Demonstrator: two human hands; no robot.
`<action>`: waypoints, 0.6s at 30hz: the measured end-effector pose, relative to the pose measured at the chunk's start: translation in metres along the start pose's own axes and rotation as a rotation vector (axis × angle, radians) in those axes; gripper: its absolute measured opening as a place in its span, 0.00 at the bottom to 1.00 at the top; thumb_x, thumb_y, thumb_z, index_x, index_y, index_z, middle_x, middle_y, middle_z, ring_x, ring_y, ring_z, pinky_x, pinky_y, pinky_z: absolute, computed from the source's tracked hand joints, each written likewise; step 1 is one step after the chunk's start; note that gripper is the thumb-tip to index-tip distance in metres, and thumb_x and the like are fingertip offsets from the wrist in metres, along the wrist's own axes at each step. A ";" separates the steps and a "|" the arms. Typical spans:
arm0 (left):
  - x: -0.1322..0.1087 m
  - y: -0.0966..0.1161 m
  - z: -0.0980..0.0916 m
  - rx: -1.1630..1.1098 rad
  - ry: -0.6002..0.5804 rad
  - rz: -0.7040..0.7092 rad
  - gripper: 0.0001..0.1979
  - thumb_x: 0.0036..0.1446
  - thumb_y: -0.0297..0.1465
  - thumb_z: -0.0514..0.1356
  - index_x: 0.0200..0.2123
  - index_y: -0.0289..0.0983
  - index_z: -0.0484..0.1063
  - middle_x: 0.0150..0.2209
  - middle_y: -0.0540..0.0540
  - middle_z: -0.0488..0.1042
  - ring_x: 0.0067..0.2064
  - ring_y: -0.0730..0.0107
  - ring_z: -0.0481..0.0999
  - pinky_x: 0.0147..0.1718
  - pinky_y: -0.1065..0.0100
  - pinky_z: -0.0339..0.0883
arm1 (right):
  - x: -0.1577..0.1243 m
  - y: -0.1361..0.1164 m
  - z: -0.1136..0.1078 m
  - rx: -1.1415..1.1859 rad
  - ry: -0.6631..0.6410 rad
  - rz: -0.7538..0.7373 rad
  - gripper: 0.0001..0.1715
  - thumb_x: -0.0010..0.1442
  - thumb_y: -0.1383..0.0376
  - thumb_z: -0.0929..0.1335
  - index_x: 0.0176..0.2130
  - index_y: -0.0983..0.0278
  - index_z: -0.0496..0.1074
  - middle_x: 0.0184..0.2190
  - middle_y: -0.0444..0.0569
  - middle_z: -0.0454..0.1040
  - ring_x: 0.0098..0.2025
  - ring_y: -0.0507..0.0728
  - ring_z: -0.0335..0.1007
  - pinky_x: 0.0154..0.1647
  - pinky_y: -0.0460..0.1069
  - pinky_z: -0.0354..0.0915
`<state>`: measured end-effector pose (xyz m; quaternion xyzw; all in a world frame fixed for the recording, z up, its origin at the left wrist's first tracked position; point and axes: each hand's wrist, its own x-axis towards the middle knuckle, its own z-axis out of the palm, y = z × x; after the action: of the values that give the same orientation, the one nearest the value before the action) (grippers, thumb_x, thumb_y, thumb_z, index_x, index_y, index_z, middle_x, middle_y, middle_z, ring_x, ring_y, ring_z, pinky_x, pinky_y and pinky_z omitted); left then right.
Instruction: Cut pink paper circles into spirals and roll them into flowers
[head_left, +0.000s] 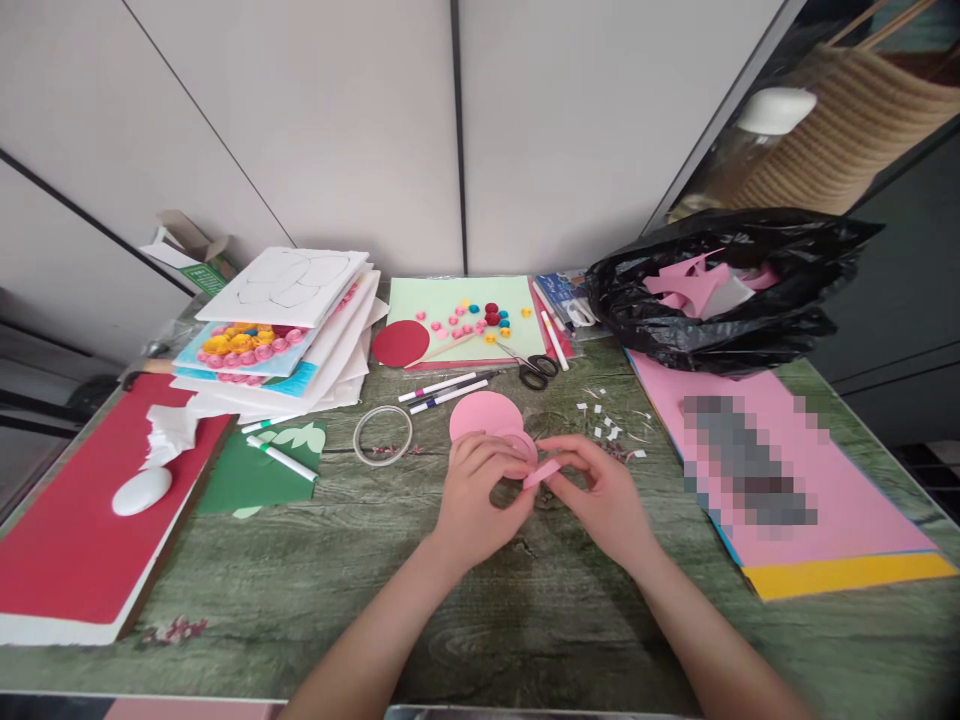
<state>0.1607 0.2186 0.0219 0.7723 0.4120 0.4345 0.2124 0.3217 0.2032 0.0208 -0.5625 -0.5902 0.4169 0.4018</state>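
Note:
Near the table's middle, my left hand [484, 490] pinches a curled pink paper strip [541, 474] between thumb and fingers. My right hand [596, 490] grips the same strip from the other side with its fingertips. Rounded pink paper turns show at the left fingertips, though the fingers hide part of them. Just beyond my left hand lies a flat pink paper circle [486, 410], its near edge covered by that hand. Black-handled scissors [537, 371] rest farther back, and a roll of tape [383, 436] lies to the left.
Small rolled paper flowers [491, 316] and a red circle [401, 344] lie on a pale green sheet. Markers [437, 387] sit before it. Paper scraps [611, 430] are scattered rightward. A black bag [622, 310] stands back right, above pink sheets [840, 480]; stacked cards [292, 285] stand left.

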 end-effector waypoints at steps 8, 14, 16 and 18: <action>-0.001 -0.002 0.000 0.067 -0.016 -0.009 0.05 0.47 0.25 0.61 0.30 0.39 0.71 0.35 0.50 0.76 0.42 0.68 0.71 0.49 0.59 0.58 | -0.004 -0.005 -0.001 -0.224 0.080 -0.152 0.15 0.53 0.70 0.66 0.42 0.58 0.68 0.33 0.43 0.76 0.37 0.55 0.73 0.42 0.51 0.64; -0.003 -0.004 0.001 0.111 -0.044 -0.007 0.05 0.49 0.26 0.60 0.31 0.39 0.71 0.35 0.50 0.76 0.43 0.67 0.70 0.51 0.58 0.55 | -0.006 -0.007 0.002 -0.323 0.121 -0.276 0.15 0.55 0.70 0.65 0.42 0.58 0.69 0.32 0.44 0.76 0.36 0.55 0.72 0.43 0.52 0.65; -0.003 -0.004 0.002 0.085 -0.056 -0.035 0.05 0.49 0.26 0.60 0.31 0.39 0.72 0.35 0.50 0.76 0.44 0.66 0.70 0.51 0.57 0.55 | -0.007 -0.007 0.002 -0.318 0.134 -0.282 0.13 0.56 0.69 0.66 0.43 0.58 0.69 0.32 0.44 0.76 0.37 0.55 0.72 0.44 0.53 0.64; -0.003 -0.003 0.002 0.006 -0.060 -0.109 0.04 0.48 0.26 0.60 0.31 0.39 0.72 0.34 0.49 0.76 0.43 0.65 0.70 0.50 0.58 0.57 | -0.008 -0.008 0.002 -0.250 0.122 -0.243 0.14 0.57 0.67 0.66 0.45 0.58 0.67 0.34 0.44 0.76 0.38 0.55 0.72 0.45 0.52 0.65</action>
<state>0.1607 0.2181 0.0176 0.7621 0.4482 0.3974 0.2457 0.3179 0.1952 0.0275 -0.5570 -0.6753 0.2539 0.4114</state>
